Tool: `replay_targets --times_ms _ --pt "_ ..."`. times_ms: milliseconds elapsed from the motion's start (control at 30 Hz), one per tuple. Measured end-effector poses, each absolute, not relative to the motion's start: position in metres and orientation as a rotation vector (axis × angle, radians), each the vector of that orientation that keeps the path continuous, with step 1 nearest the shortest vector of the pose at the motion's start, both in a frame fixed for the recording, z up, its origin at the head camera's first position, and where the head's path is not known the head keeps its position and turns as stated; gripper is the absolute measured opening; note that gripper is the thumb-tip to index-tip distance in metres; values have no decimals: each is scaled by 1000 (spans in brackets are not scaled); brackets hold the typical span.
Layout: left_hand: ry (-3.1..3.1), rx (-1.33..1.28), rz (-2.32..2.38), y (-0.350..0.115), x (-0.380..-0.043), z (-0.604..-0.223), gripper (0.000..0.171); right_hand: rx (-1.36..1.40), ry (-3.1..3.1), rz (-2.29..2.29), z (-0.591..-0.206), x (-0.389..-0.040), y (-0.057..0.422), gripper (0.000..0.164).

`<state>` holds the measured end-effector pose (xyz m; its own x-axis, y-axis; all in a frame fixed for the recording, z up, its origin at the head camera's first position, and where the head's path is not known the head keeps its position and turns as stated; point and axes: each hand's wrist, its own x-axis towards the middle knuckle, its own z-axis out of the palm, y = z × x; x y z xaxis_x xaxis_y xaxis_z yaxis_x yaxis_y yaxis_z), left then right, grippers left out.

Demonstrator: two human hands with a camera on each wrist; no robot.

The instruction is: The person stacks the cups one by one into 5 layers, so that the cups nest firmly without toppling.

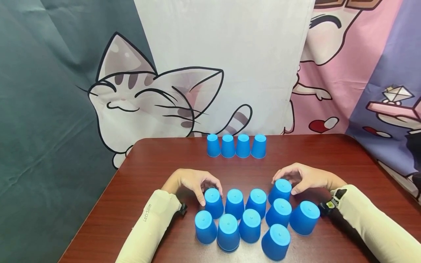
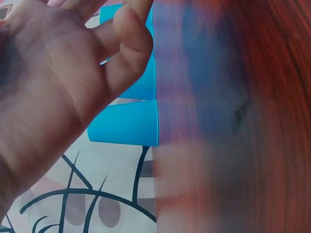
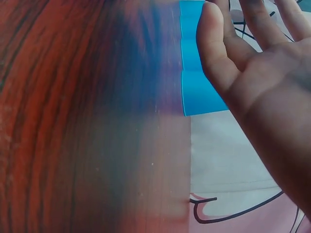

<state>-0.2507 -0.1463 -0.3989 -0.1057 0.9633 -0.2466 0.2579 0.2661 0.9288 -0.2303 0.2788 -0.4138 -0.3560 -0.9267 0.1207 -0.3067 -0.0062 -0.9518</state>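
Note:
Several upside-down blue cups stand in a loose cluster near the front of the table. In the head view my left hand (image 1: 198, 180) reaches over the cluster's back-left cup (image 1: 214, 206), thumb at its left side and fingers round its far right side. On the right, my right hand (image 1: 307, 177) has its thumb and fingers on either side of the back-right cup (image 1: 279, 192). Between these two stand a blue cup (image 1: 234, 204) and another cup (image 1: 256, 202). In the wrist views the left palm (image 2: 53, 82) and right palm (image 3: 277, 92) show, the gripped cups out of sight.
Along the table's far edge runs a row of several upside-down blue cups (image 1: 227, 147), also behind the fingers in both wrist views. The brown wooden table (image 1: 158, 157) meets a cartoon-printed cloth (image 1: 230, 44). Nearer me, more cups (image 1: 228, 233) stand close together.

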Motion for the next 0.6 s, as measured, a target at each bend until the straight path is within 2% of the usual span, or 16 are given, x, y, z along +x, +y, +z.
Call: replay_targets --times_ms 300,600 --pt "1574 1152 1029 -147 -253 -400 62 -1241 1797 -1397 -414 -229 281 49" --pt "1689 1155 1016 -148 -252 -397 60 -1161 1910 -1423 -412 -229 283 46"
